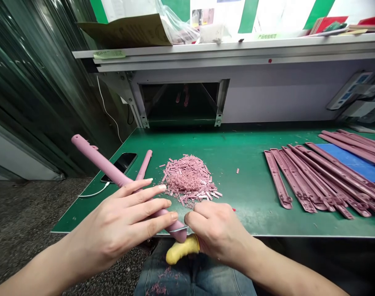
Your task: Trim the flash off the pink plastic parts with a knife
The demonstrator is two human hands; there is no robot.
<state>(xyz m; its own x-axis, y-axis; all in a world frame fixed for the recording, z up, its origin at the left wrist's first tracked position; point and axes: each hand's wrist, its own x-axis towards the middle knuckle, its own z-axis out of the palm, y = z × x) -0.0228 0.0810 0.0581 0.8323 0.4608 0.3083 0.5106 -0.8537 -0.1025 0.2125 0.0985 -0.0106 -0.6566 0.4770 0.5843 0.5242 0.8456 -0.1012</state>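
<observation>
A long pink plastic part [105, 164] slants from the upper left down to the table's front edge. My left hand [122, 220] lies across it, fingers stretched over the top and thumb hidden beneath, holding it. At the part's lower end, the thin metal blade [179, 229] of a knife crosses the surface. My right hand [216, 226] is closed around this knife, whose handle is mostly hidden. A yellow finger cot [183, 249] covers the right thumb, which sits just below the part's tip.
A heap of pink shavings and small strips [189, 176] lies mid-table. Another pink part [144, 164] and a phone [126, 162] with a white cable are left. Several pink parts [317, 176] lie right, some on a blue sheet [344, 154]. A shelf [237, 51] spans the back.
</observation>
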